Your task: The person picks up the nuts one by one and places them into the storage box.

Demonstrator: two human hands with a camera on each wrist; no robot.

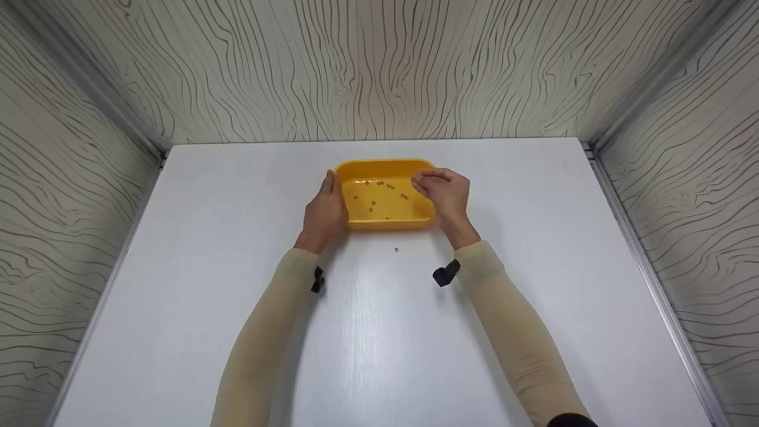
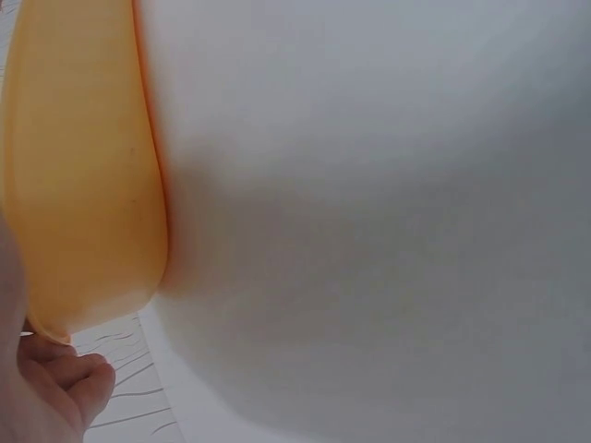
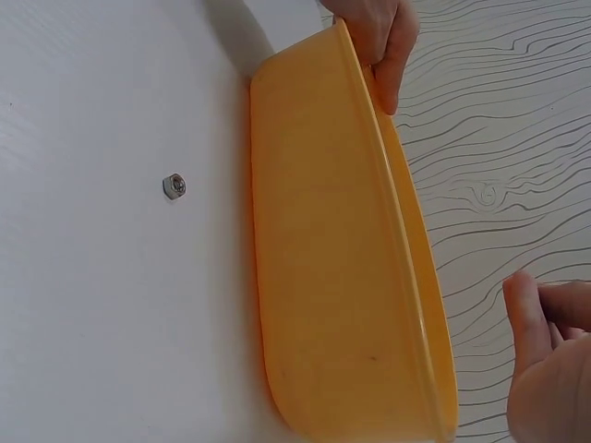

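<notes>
A yellow plastic bin (image 1: 388, 225) stands on the white table with several small metal nuts (image 1: 390, 187) scattered over its floor. At its left side my left hand (image 1: 327, 212) grips the rim; the right wrist view shows fingers of that hand (image 3: 374, 32) hooked over the edge. My right hand (image 1: 446, 191) is above the bin's right end, thumb and fingertips pinching a small nut (image 1: 414, 177). In the right wrist view its fingertips hide that nut. One loose hex nut (image 3: 174, 186) lies on the table in front of the bin.
The white tabletop (image 1: 379, 332) reaches back to a wood-grain patterned wall (image 1: 379, 71). Similar panels flank it left and right, with grey metal rails (image 1: 646, 261) along the sides. A small black device (image 1: 446, 273) is strapped to the right wrist.
</notes>
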